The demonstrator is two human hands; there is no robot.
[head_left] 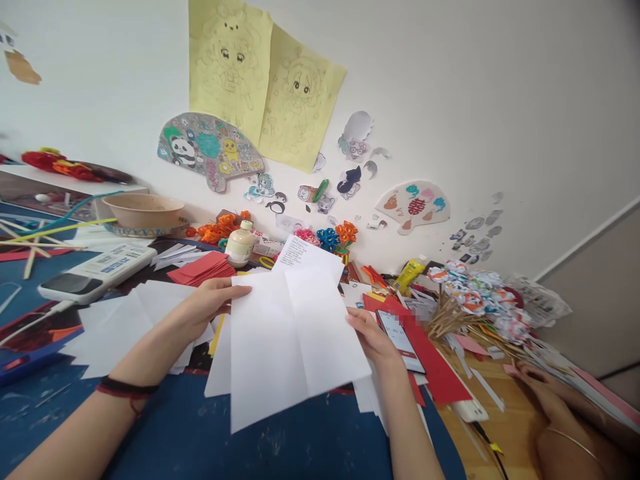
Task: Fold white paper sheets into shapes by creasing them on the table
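Observation:
A white sheet of paper [267, 353] with a crease down its middle is held up over the blue table cover [240, 440]. My left hand [213, 303] pinches its upper left edge, thumb on the front. On the right edge, my right hand [373, 333] grips it with the thumb in front; the other fingers are partly hidden. Behind the sheet stands a white card with printed lines [305, 257]. Loose white papers [125, 327] lie under my left forearm, and a stack of red paper [203, 269] sits just beyond my left hand.
Further back are a glue bottle [241, 245], a tan bowl [145, 212] and a white power strip [97, 270]. To the right lie a phone [400, 339], red paper [445, 373] and a bunch of paper flowers on sticks [470, 293]. Another person's hands [537, 383] rest at the far right.

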